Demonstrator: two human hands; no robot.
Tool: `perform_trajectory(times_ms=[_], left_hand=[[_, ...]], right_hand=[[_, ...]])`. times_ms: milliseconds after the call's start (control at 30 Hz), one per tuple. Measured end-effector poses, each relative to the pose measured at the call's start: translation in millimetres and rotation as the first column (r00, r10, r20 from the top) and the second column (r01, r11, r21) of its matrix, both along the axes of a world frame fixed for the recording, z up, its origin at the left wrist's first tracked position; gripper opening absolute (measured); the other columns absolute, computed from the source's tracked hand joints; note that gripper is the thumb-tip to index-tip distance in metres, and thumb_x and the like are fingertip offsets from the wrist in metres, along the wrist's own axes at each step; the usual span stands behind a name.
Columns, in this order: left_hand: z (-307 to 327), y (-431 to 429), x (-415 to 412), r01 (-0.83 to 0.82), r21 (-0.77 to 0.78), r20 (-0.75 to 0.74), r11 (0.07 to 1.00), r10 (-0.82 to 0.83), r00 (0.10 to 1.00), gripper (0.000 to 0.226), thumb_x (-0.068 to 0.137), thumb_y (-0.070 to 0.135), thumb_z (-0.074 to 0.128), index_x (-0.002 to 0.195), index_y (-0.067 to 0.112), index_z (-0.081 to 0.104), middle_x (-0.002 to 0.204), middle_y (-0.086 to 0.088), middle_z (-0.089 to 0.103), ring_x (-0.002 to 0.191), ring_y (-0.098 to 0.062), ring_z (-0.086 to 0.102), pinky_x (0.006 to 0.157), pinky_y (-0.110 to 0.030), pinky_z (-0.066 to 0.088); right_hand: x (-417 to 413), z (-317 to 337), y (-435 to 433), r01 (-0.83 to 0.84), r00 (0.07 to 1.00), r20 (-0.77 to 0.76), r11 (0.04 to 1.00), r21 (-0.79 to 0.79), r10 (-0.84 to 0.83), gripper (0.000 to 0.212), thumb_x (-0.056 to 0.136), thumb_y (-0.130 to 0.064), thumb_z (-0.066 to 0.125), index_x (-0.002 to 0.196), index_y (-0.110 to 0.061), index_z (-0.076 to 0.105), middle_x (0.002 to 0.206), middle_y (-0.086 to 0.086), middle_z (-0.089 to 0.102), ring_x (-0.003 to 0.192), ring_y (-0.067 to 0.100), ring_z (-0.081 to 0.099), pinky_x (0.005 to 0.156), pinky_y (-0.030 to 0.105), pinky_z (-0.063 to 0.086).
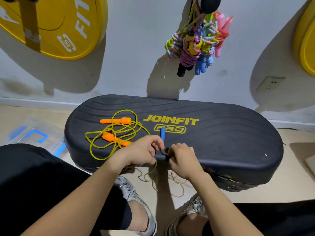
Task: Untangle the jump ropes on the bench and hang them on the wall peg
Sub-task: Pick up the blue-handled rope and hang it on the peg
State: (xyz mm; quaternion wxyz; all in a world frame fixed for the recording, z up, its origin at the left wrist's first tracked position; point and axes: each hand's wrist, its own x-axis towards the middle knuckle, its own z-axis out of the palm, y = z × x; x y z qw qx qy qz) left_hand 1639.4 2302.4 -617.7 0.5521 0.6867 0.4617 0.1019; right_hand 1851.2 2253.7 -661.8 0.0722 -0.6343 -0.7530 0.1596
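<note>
A tangled yellow jump rope (105,133) with two orange handles (115,120) lies on the left part of the black bench (221,138). At the bench's front edge my left hand (144,150) pinches a jump rope with a blue handle (163,133) that sticks up behind its fingers. My right hand (183,155) grips a small black piece of that rope beside the left hand. A thin tan cord (177,184) hangs from my hands down to the floor. On the wall above, the peg (208,4) carries a bundle of several colourful jump ropes (197,43).
Yellow weight plates hang on the wall at the left (56,26) and right (306,36). A wall socket (268,84) sits low at the right. A clear box with blue clips (34,133) stands on the floor left of the bench. My knees and shoes are below.
</note>
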Motion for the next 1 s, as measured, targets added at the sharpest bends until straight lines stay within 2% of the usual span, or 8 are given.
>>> perform_trajectory(times_ms=[167, 300, 433, 533, 600, 733, 867, 1000], left_hand=[[21.7, -4.5, 14.9, -0.084, 0.338, 0.087, 0.937, 0.058, 0.994, 0.05, 0.076, -0.012, 0.072, 0.104, 0.029, 0.07, 0.111, -0.005, 0.054, 0.08, -0.01, 0.071, 0.071, -0.035, 0.066], [36.4, -5.6, 22.0, -0.196, 0.486, 0.113, 0.852, 0.161, 0.981, 0.037, 0.079, -0.005, 0.078, 0.107, 0.02, 0.078, 0.111, 0.004, 0.058, 0.089, -0.012, 0.067, 0.076, -0.032, 0.065], [48.1, -9.2, 22.1, 0.026, 0.571, -0.076, 0.821, 0.021, 0.997, 0.025, 0.091, 0.023, 0.07, 0.115, 0.027, 0.077, 0.125, 0.009, 0.066, 0.12, -0.008, 0.056, 0.107, -0.039, 0.044], [64.5, -15.5, 22.7, -0.052, 0.403, -0.009, 0.914, 0.06, 0.998, 0.038, 0.093, 0.054, 0.056, 0.113, 0.026, 0.07, 0.11, 0.006, 0.072, 0.103, -0.013, 0.063, 0.096, -0.046, 0.051], [79.3, -15.0, 21.7, -0.116, 0.339, 0.122, 0.934, 0.079, 0.989, 0.031, 0.099, 0.047, 0.059, 0.104, 0.018, 0.068, 0.094, -0.002, 0.07, 0.083, -0.018, 0.061, 0.085, -0.051, 0.051], [118.7, -7.5, 16.7, -0.073, 0.334, 0.21, 0.94, 0.001, 0.978, 0.018, 0.11, 0.032, 0.055, 0.107, 0.016, 0.064, 0.089, -0.004, 0.074, 0.085, -0.027, 0.072, 0.085, -0.049, 0.057], [153.1, 8.0, 17.0, 0.047, 0.391, 0.078, 0.919, -0.084, 0.993, 0.005, 0.104, 0.014, 0.059, 0.106, 0.016, 0.056, 0.077, 0.001, 0.067, 0.065, -0.011, 0.062, 0.063, -0.032, 0.052], [188.9, 31.1, 23.2, 0.163, 0.452, -0.073, 0.877, -0.146, 0.987, 0.032, 0.095, 0.016, 0.072, 0.114, 0.021, 0.047, 0.087, 0.001, 0.073, 0.067, -0.009, 0.062, 0.067, -0.033, 0.052]], right_hand=[[-14.1, 35.0, 0.1, 0.139, 0.764, -0.6, 0.969, -0.206, -0.237, 0.009, 0.097, -0.018, 0.06, 0.092, -0.024, 0.064, 0.079, -0.002, 0.07, 0.071, 0.011, 0.057, 0.069, 0.037, 0.044], [-11.4, 68.6, -0.6, 0.074, 0.486, -0.807, 0.936, -0.344, -0.335, 0.012, 0.103, -0.009, 0.054, 0.104, -0.004, 0.065, 0.075, 0.011, 0.07, 0.066, 0.026, 0.059, 0.066, 0.036, 0.046], [-4.9, 108.4, -1.9, 0.075, 0.63, -0.764, 0.99, -0.119, -0.14, 0.018, 0.101, -0.028, 0.068, 0.089, -0.015, 0.072, 0.073, 0.007, 0.063, 0.068, 0.018, 0.052, 0.068, 0.036, 0.044], [-6.6, 140.8, -3.8, 0.121, 0.618, -0.784, 0.992, 0.03, -0.051, 0.018, 0.103, -0.031, 0.063, 0.088, -0.022, 0.066, 0.072, 0.001, 0.07, 0.065, 0.019, 0.057, 0.065, 0.037, 0.047], [-5.7, 159.7, -4.9, 0.165, 0.605, -0.793, 0.986, 0.035, -0.073, 0.019, 0.103, -0.033, 0.059, 0.087, -0.023, 0.058, 0.068, -0.003, 0.065, 0.064, 0.017, 0.052, 0.065, 0.039, 0.045], [2.6, 191.4, -4.2, 0.156, 0.737, -0.673, 0.986, 0.065, -0.072, 0.018, 0.102, -0.03, 0.053, 0.085, -0.024, 0.055, 0.065, -0.004, 0.062, 0.065, 0.015, 0.052, 0.067, 0.041, 0.047], [6.2, 222.0, -0.3, -0.037, 0.89, -0.449, 0.993, 0.112, 0.084, 0.013, 0.109, -0.043, 0.044, 0.114, -0.035, 0.052, 0.069, -0.009, 0.064, 0.064, 0.002, 0.057, 0.067, 0.033, 0.045], [6.1, 255.4, 16.0, -0.123, 0.99, -0.05, 0.973, 0.195, 0.135, 0.023, 0.111, -0.044, 0.043, 0.118, -0.026, 0.055, 0.094, 0.011, 0.069, 0.093, 0.035, 0.062, 0.073, 0.045, 0.052]])
